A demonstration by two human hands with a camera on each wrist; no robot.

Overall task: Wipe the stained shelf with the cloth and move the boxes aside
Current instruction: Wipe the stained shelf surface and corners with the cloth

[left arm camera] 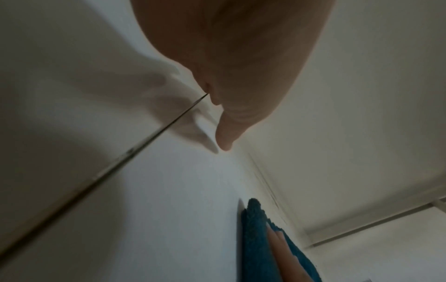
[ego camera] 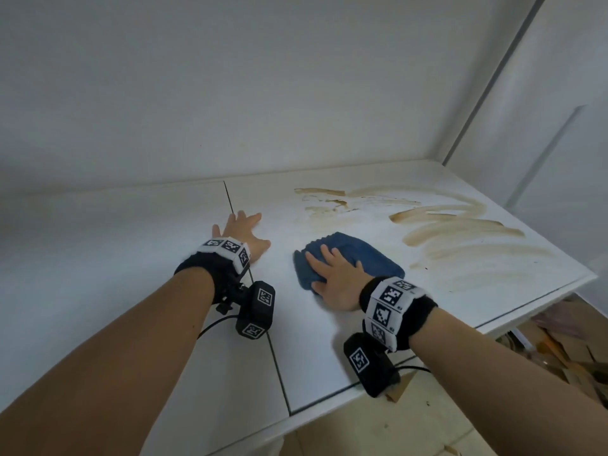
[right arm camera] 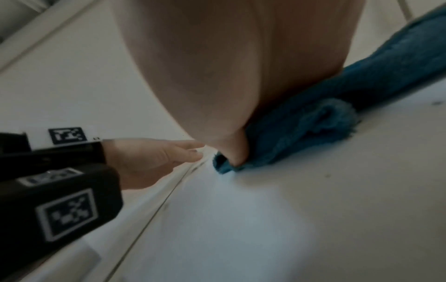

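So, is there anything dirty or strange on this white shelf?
Yes. Brown smeared streaks cover the shelf on its right part, beyond the blue cloth under the right hand. They look like spilled liquid, not yet wiped.

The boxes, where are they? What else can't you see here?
- Boxes: none in any view.
- Shelf under the cloth: head view, covered by cloth and right hand.
- Left hand fingertips: left wrist view, hidden by the palm.
- Things below the shelf: head view, cut off by the edge, blurred.
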